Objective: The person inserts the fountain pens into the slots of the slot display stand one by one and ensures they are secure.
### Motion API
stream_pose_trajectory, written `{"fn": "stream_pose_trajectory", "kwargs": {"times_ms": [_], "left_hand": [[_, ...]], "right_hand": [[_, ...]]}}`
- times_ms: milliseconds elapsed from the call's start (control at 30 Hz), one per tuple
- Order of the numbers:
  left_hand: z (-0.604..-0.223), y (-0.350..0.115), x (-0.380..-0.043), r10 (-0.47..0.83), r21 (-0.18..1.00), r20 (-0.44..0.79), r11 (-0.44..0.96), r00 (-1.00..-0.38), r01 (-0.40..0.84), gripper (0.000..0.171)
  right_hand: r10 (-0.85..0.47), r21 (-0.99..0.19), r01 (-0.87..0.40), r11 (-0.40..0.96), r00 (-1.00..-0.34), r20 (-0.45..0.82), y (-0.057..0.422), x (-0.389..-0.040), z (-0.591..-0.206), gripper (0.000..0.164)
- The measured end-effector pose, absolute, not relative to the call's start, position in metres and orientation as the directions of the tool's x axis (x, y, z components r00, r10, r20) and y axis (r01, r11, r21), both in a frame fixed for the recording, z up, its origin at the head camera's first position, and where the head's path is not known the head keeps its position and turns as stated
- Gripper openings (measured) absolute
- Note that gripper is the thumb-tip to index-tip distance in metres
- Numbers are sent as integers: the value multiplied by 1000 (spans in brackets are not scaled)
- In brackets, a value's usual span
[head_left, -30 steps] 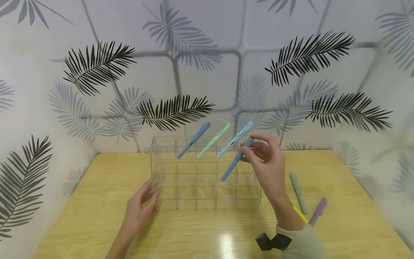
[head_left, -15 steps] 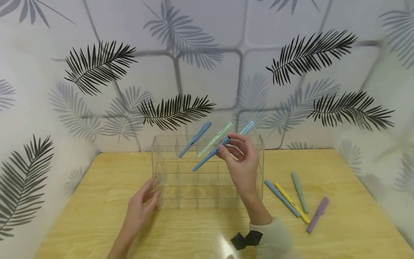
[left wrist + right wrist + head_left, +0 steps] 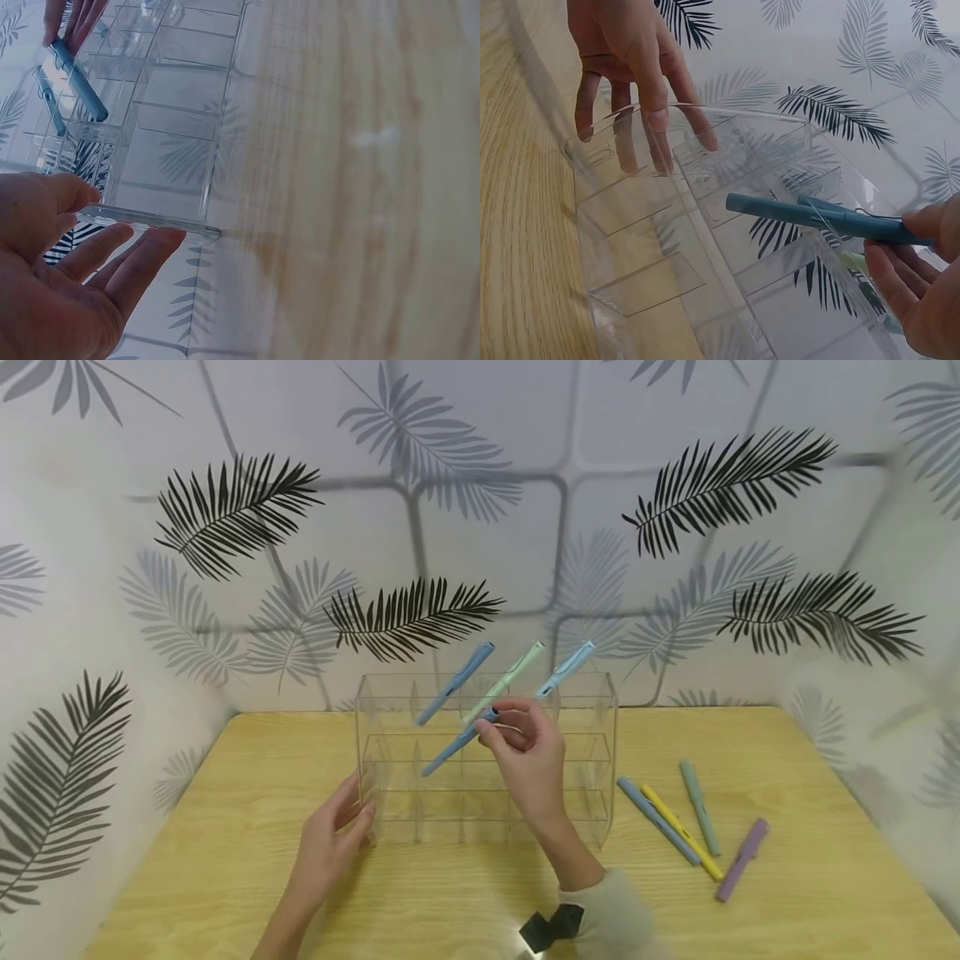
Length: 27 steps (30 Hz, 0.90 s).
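A clear plastic pen rack [image 3: 480, 820] with stepped, divided rows stands on the table. My left hand [image 3: 330, 839] grips its left side panel, the thumb inside and the fingers outside in the left wrist view. Between thumb and fingertips, my right hand [image 3: 528, 768] pinches a blue pen [image 3: 453, 752] by its upper end. The pen slants down to the left, its lower tip in front of the middle row's left part. Leaning in the top row are another blue pen [image 3: 455, 683], a light green pen [image 3: 517, 667] and a light blue pen [image 3: 567, 668], the latter two partly hidden.
Right of the rack, a greyish-blue pen [image 3: 660, 822] and a yellow pen [image 3: 682, 833] lie side by side. A green pen [image 3: 700, 807] and a purple pen [image 3: 742, 860] lie beyond them. A leaf-patterned wall covering [image 3: 480, 552] rises behind the wooden table [image 3: 225, 827].
My right hand has carried the blue pen leftward across the rack, then lowered it toward the middle row. The left hand keeps its grip on the side panel.
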State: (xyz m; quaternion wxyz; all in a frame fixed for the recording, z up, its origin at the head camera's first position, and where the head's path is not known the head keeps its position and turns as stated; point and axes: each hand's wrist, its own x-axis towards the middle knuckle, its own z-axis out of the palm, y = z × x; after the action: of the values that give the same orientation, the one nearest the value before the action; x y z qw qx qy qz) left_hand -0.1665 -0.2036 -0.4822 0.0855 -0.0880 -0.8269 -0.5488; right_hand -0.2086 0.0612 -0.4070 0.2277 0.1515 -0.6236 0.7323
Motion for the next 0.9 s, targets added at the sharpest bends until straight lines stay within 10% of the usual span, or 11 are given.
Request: {"fn": "stream_pose_trajectory", "kwargs": {"times_ms": [900], "left_hand": [[-481, -202, -166, 33, 893, 222, 393, -975, 217, 53]], "right_hand": [[41, -741, -509, 437, -812, 582, 68, -215, -408, 15]]}}
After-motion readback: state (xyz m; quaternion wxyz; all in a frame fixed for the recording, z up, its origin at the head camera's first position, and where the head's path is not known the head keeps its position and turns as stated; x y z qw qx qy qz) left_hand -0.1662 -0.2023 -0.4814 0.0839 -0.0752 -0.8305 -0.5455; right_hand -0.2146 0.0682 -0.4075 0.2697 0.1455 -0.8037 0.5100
